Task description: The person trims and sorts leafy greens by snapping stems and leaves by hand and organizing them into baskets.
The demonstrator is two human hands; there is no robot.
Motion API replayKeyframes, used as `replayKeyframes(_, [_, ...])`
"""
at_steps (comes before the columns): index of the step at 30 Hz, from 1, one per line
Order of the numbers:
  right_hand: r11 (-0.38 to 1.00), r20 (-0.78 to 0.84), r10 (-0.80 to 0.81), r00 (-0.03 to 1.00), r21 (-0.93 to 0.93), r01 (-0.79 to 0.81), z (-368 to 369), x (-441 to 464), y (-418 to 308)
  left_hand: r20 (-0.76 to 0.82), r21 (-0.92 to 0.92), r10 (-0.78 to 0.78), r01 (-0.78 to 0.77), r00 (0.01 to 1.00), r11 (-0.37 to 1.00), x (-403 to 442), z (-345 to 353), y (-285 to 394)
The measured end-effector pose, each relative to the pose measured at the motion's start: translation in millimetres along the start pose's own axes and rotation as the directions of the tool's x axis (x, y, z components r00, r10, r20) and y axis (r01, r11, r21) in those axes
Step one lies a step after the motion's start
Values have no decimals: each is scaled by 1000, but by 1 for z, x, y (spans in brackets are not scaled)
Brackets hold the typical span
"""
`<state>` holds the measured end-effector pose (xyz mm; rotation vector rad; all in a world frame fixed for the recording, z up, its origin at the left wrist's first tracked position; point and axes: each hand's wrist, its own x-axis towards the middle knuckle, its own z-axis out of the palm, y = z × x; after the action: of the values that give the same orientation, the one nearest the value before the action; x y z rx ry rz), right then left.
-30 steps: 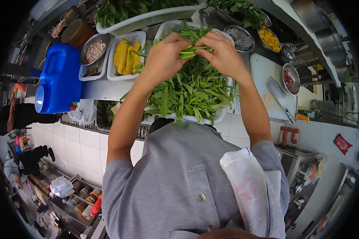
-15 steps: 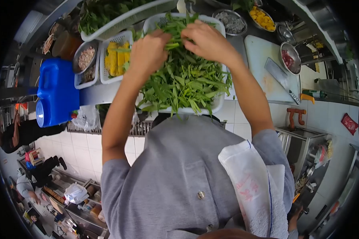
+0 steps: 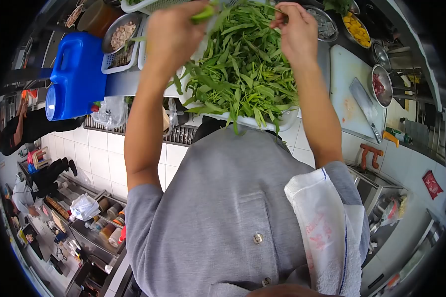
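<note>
A white plastic basket [image 3: 288, 120] is heaped with leafy green water spinach [image 3: 248, 69], some leaves drooping over the near rim. At the heap's upper left, my left hand [image 3: 176, 34] is closed around a few green stems and blurred by motion. On the far right side of the pile, my right hand [image 3: 299, 32] pinches a thin green stem between thumb and fingers. Both hands are above the basket's far half, apart from each other.
To the left stand a blue jug [image 3: 79, 74] and a metal bowl of chopped pinkish pieces [image 3: 123, 37]. On the right, a cleaver [image 3: 364, 101] lies on a white cutting board [image 3: 344, 74], near bowls of red pieces [image 3: 379, 85] and yellow pieces [image 3: 357, 29]. Other people are at far left.
My hands have drawn apart, the left going left with stems and the right going right. The view has tilted, so the basket and counter appear higher.
</note>
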<state>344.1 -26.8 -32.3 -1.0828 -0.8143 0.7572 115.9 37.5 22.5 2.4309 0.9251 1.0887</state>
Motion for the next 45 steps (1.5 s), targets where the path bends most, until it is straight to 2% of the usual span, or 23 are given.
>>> replayKeyframes(2, [990, 92, -5, 996, -141, 18, -17, -2, 11, -44, -54, -173, 171, 984, 984, -3, -28, 1])
replayKeyframes(3, [754, 350, -4, 937, -615, 233, -23, -12, 21, -73, -108, -244, 236, 967, 966, -6, -39, -1])
replayKeyframes(4, [288, 548, 137, 825, -819, 496, -22, -21, 22, -77, -108, -253, 244, 964, 964, -8, -46, -9])
replayKeyframes(7, [207, 613, 156, 775, -787, 581, 15, -38, 18, -236, -297, -247, 172, 940, 939, -14, -64, -26])
replayKeyframes(10, [289, 739, 220, 636, -672, 681, 78, -52, 26, -282, -441, -383, 236, 880, 866, -22, -79, -22])
replayKeyframes(12, [291, 788, 206, 580, -615, 733, 99, -58, 61, -292, -428, -383, 239, 876, 872, -26, -83, -25])
replayKeyframes(15, [250, 807, 351, 475, -570, 783, 107, -51, 83, -307, -388, -435, 306, 846, 869, -38, -88, -25])
replayKeyframes(17, [538, 932, 114, 343, -348, 768, 90, -27, 68, -326, -362, -491, 373, 808, 854, -44, -91, -28])
replayKeyframes(18, [678, 908, 66, 414, -346, 649, 78, -15, 58, -298, -367, -497, 382, 815, 848, -48, -91, -30])
replayKeyframes(20, [889, 746, 188, 638, -406, 212, 53, 2, 28, -255, -397, -468, 350, 846, 849, -49, -86, -32])
replayKeyframes(24, [935, 630, 93, 771, -322, 151, 37, 12, -28, -57, -420, -358, 302, 932, 856, -31, -54, -25])
replayKeyframes(26, [928, 560, 49, 827, -331, 169, 38, 8, -47, 34, -375, -94, 100, 995, 921, -13, -30, -18])
replayKeyframes(28, [913, 529, 0, 849, -347, 216, 39, 2, -53, 97, -346, -29, 61, 995, 936, 1, -11, 0])
replayKeyframes(31, [829, 456, -78, 887, -464, 312, 37, -1, -54, 192, -311, 51, 11, 980, 950, 13, 7, 9])
replayKeyframes(34, [464, 558, -340, 757, -600, 652, 25, -4, -73, 264, -244, 104, -38, 959, 969, 19, 18, 13])
replayKeyframes(35, [463, 543, -341, 767, -614, 640, 16, -4, -79, 277, -253, 118, -46, 954, 966, 19, 13, 13])
replayKeyframes(37, [218, 543, -378, 749, -735, 642, -6, -5, -92, 364, -229, -31, 122, 931, 966, 18, 1, 8])
replayKeyframes(38, [330, 458, -79, 886, -826, 457, -16, -12, -100, 319, -295, -49, 148, 947, 944, 19, 0, 2])
replayKeyframes(39, [333, 453, -76, 888, -828, 451, -28, -15, -94, 325, -295, -49, 150, 944, 944, 19, -4, -2])
replayKeyframes(41, [-21, 552, 63, 831, -832, 554, -47, -26, -67, 235, -417, -106, 199, 966, 887, 20, -13, -6])
replayKeyframes(42, [-71, 500, 170, 849, -853, 517, -48, -30, -63, 110, -512, -100, 143, 989, 847, 18, -7, -10])
replayKeyframes(43, [-72, 495, 171, 852, -856, 512, -46, -37, -58, 115, -513, -97, 143, 989, 846, 17, -9, -9])
replayKeyframes(45, [100, 509, 353, 785, -855, 509, -43, -54, -46, 109, -482, -278, 295, 954, 825, 9, -19, -1])
